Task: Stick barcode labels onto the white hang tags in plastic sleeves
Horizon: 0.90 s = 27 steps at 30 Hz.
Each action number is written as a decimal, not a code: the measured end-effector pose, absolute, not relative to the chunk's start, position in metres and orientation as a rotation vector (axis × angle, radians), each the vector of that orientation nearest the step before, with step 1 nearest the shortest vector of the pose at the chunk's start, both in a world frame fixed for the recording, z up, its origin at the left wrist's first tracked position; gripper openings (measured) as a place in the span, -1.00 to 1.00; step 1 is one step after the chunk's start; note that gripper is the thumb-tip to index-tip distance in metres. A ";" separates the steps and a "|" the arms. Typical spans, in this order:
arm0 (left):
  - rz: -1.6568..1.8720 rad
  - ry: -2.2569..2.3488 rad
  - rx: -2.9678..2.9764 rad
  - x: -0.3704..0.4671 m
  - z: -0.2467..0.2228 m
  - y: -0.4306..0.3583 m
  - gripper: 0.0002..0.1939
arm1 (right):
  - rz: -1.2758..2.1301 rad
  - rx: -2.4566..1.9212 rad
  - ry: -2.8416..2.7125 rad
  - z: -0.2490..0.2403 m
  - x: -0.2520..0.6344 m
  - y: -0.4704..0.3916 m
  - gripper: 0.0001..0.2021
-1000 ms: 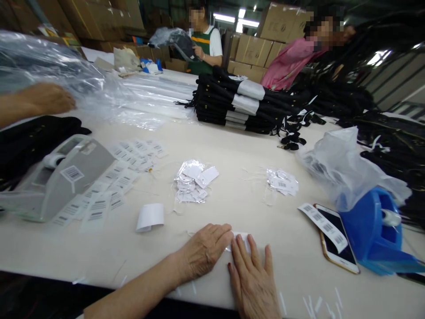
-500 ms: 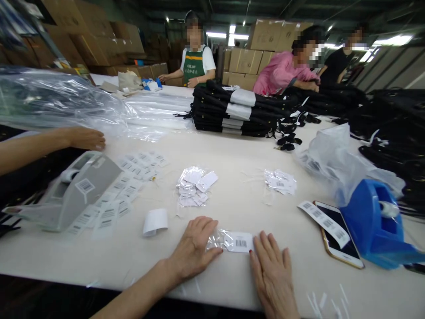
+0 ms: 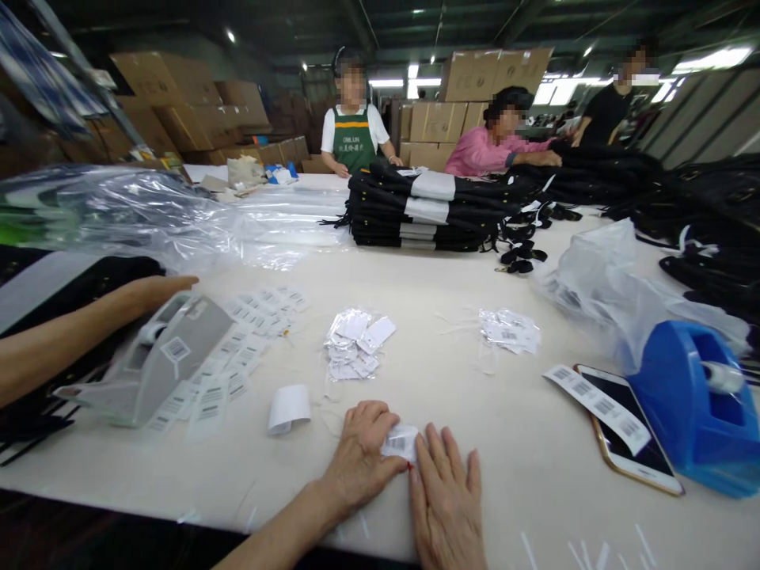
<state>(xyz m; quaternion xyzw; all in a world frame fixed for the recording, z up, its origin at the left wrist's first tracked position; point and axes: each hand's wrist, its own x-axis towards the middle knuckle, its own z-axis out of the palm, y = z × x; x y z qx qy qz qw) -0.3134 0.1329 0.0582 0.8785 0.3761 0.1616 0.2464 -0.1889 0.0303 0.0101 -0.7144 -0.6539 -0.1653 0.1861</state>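
Note:
A white barcode tag in a clear plastic sleeve lies on the table before me. Thumb and fingers of my left hand grip its left part, which they hide. My right hand rests flat with fingers stretched out, its fingertips at the tag's right edge. Beyond my left hand is a pile of white tags, some in clear plastic. A curled piece of white label strip sits to the left, and a smaller bunch of tags with strings lies farther right.
Barcode stickers and a grey tape dispenser are at left, beside a co-worker's arm. At right, a label strip lies across a phone beside a blue tape dispenser. Stacked black garments stand behind.
My right hand has moved left, close to my left hand, and less of the tag shows between them. The co-worker's arm at left now reaches behind the grey dispenser. The view has shifted slightly.

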 end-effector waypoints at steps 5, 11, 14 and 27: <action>0.306 0.983 2.328 -0.321 0.067 0.146 -0.59 | -0.328 -1.887 -1.707 0.013 -0.180 0.032 -0.69; 0.009 1.146 2.387 -0.321 0.090 0.162 -0.71 | -0.322 -1.870 -1.652 0.013 -0.178 0.032 -0.69; -0.100 1.152 2.390 -0.311 0.096 0.163 -0.76 | -0.283 -1.866 -1.640 0.009 -0.180 0.032 -0.70; 0.199 0.980 1.574 -0.297 0.098 0.135 -0.73 | 1.103 -1.304 -0.429 0.051 -0.178 0.036 -0.47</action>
